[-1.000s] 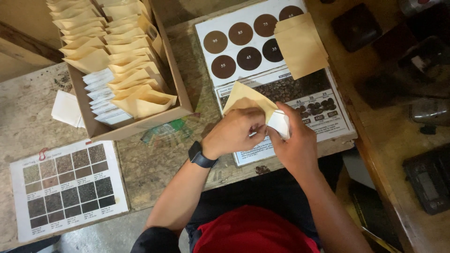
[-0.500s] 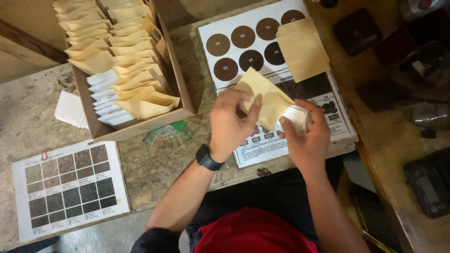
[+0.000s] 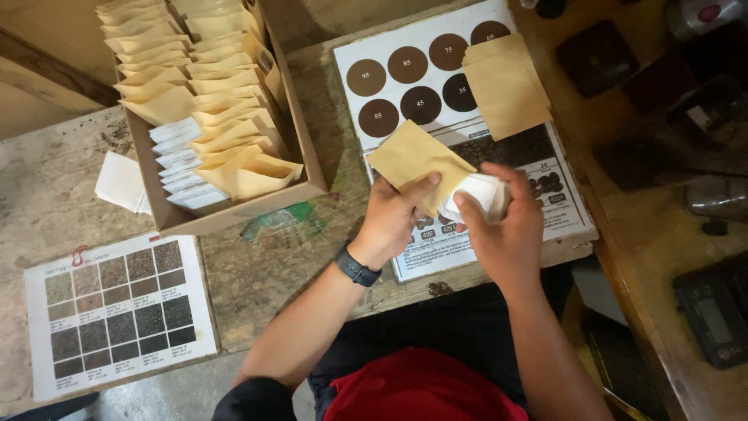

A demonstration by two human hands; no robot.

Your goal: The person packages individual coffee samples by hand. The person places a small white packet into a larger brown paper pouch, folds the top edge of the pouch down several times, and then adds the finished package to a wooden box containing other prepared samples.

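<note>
Both my forearms reach forward from my body, bare to the elbow, and meet close together. My left hand is curled, thumb pressed up against the fingers in a pinch — a dark watch sits on that wrist. My right hand is cupped, fingers wrapped closed, thumb pointing toward the left.
</note>
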